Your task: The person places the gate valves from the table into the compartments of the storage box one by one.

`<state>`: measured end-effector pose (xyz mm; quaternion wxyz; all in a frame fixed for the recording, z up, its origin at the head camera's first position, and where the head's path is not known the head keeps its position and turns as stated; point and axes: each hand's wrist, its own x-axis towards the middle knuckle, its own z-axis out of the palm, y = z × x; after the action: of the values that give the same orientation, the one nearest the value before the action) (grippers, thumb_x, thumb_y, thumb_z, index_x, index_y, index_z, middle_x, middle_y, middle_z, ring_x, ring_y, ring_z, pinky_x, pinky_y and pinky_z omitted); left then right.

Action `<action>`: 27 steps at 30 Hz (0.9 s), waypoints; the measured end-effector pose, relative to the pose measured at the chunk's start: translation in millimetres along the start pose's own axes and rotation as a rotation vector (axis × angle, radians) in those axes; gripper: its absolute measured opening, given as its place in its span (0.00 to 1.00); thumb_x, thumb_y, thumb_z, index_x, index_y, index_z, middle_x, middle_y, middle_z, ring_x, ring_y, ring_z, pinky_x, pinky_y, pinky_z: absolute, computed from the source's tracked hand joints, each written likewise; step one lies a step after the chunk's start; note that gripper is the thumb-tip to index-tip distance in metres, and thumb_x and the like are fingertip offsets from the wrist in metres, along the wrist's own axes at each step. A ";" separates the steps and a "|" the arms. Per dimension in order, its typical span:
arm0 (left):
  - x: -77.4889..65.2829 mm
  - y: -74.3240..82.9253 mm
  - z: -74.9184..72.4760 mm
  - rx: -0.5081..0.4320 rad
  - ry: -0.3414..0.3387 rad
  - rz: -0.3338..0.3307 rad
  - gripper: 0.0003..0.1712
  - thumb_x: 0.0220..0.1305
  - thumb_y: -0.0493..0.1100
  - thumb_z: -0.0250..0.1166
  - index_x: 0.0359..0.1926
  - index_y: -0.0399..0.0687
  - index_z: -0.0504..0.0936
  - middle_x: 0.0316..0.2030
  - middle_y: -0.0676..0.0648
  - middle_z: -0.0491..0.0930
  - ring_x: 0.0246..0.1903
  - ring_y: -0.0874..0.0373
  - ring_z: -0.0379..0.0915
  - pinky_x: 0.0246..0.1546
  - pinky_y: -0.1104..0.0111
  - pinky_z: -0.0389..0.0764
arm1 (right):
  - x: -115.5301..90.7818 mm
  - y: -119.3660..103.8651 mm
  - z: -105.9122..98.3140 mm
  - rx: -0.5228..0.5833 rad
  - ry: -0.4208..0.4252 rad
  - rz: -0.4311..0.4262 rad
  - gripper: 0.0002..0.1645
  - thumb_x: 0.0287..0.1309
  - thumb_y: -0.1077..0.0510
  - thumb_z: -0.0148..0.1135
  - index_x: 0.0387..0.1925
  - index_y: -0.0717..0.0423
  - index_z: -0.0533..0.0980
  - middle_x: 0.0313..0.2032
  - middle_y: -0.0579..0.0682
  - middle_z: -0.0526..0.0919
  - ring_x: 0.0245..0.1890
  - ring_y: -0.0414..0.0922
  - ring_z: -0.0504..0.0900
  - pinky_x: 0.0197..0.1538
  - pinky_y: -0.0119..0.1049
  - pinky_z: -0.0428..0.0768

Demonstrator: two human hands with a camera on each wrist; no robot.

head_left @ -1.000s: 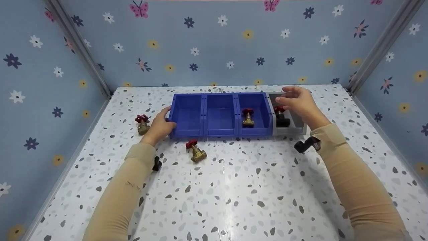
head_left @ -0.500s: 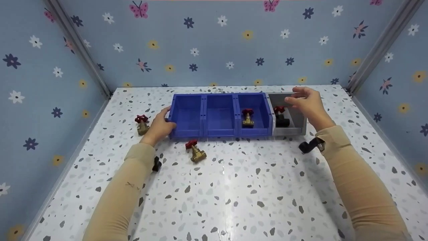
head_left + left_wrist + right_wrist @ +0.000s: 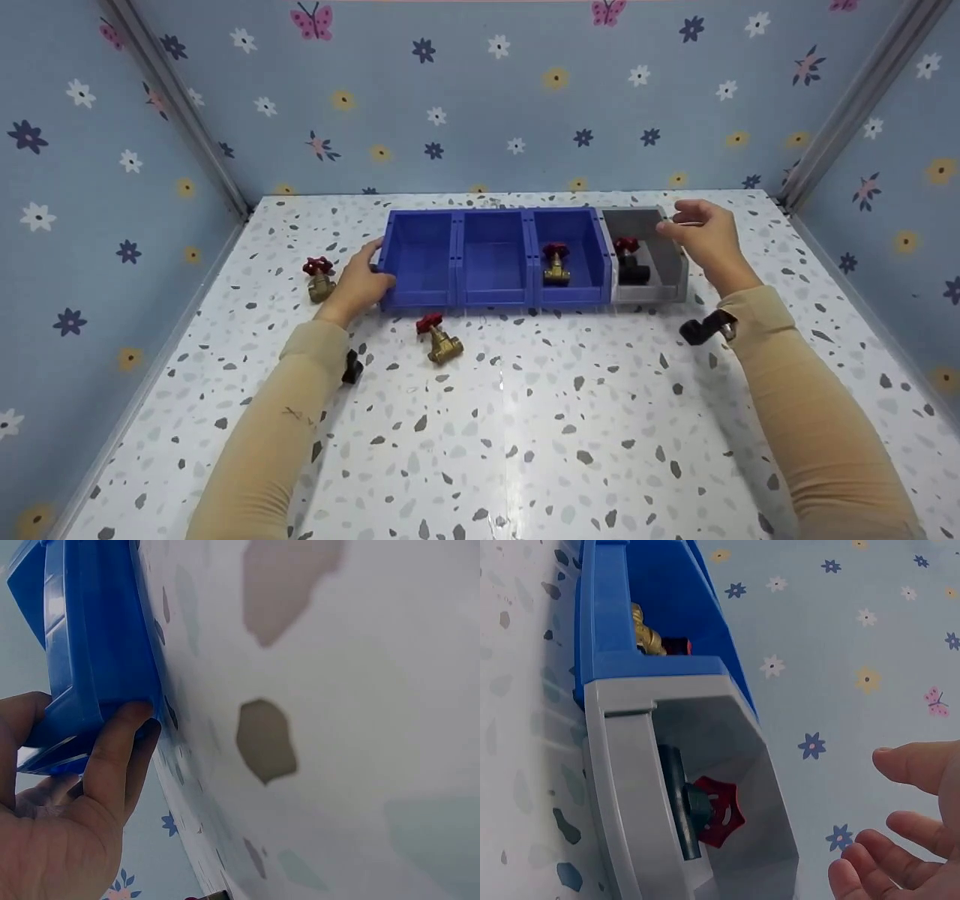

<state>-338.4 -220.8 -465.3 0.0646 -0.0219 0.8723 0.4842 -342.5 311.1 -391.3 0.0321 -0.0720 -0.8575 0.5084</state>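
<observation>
At the left end of the bin row, my left hand (image 3: 360, 287) grips the side of the leftmost blue bin (image 3: 422, 294). In the left wrist view its thumb and fingers (image 3: 112, 754) lie round the bin's corner. My right hand (image 3: 711, 238) holds nothing and hovers by the right rim of the grey bin (image 3: 651, 293), fingers loosely bent. Inside that grey bin is a dark-bodied valve with a red handwheel (image 3: 720, 811). The blue bin beside it holds a brass valve with a red handwheel (image 3: 556, 264).
Another blue bin (image 3: 495, 295) stands in the same joined row. Two more brass valves with red wheels lie on the speckled table, one valve (image 3: 441, 341) in front of the bins and one valve (image 3: 320, 280) left of my left hand. Flower-patterned walls (image 3: 495, 97) enclose the table.
My right hand has moved right, from over the grey bin to its right rim, uncovering more of the bin. My left hand and the bins have stayed put.
</observation>
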 end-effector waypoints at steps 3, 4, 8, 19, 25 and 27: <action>-0.2 -0.1 0.1 -0.007 -0.005 0.001 0.51 0.69 0.33 0.57 0.89 0.51 0.49 0.82 0.30 0.60 0.80 0.34 0.60 0.81 0.41 0.63 | 1.7 6.5 -1.8 -0.012 0.008 -0.010 0.40 0.73 0.50 0.70 0.78 0.59 0.69 0.70 0.61 0.75 0.68 0.51 0.77 0.73 0.47 0.77; -0.2 -0.3 0.1 -0.008 -0.006 0.002 0.51 0.69 0.33 0.57 0.89 0.51 0.49 0.82 0.30 0.60 0.80 0.34 0.60 0.81 0.41 0.63 | 2.4 8.7 -2.4 -0.013 0.009 -0.015 0.40 0.73 0.50 0.70 0.78 0.60 0.69 0.70 0.61 0.75 0.67 0.50 0.77 0.72 0.46 0.77; 0.3 -1.0 0.3 -0.012 -0.005 0.001 0.51 0.69 0.33 0.57 0.89 0.52 0.49 0.81 0.29 0.61 0.79 0.34 0.62 0.81 0.41 0.64 | 5.0 16.7 -4.9 -0.016 0.005 -0.034 0.40 0.73 0.51 0.70 0.78 0.62 0.68 0.69 0.61 0.75 0.63 0.46 0.78 0.68 0.41 0.78; -0.5 -0.4 -0.6 -0.005 0.008 0.031 0.52 0.65 0.32 0.57 0.88 0.48 0.51 0.78 0.28 0.65 0.77 0.34 0.65 0.80 0.42 0.66 | 9.3 32.2 -5.3 -0.005 -0.021 0.031 0.43 0.72 0.53 0.69 0.81 0.61 0.65 0.76 0.66 0.70 0.69 0.56 0.75 0.72 0.48 0.76; -0.5 -0.2 -0.9 -0.002 0.006 0.032 0.51 0.66 0.33 0.57 0.88 0.49 0.51 0.79 0.28 0.64 0.77 0.35 0.64 0.80 0.42 0.66 | 12.8 40.2 -4.2 -0.011 -0.047 0.035 0.45 0.72 0.56 0.68 0.82 0.63 0.61 0.78 0.68 0.68 0.76 0.62 0.70 0.78 0.54 0.71; -0.3 0.3 -0.6 -0.010 0.006 0.025 0.51 0.66 0.33 0.57 0.88 0.49 0.51 0.80 0.29 0.64 0.78 0.35 0.64 0.80 0.42 0.66 | 13.7 42.1 -3.5 -0.010 -0.055 0.030 0.45 0.72 0.58 0.68 0.82 0.65 0.60 0.78 0.69 0.68 0.76 0.63 0.70 0.79 0.55 0.70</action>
<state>-338.2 -221.1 -464.6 0.0558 -0.0124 0.8704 0.4891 -351.8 336.2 -426.8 0.0007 -0.0708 -0.8594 0.5064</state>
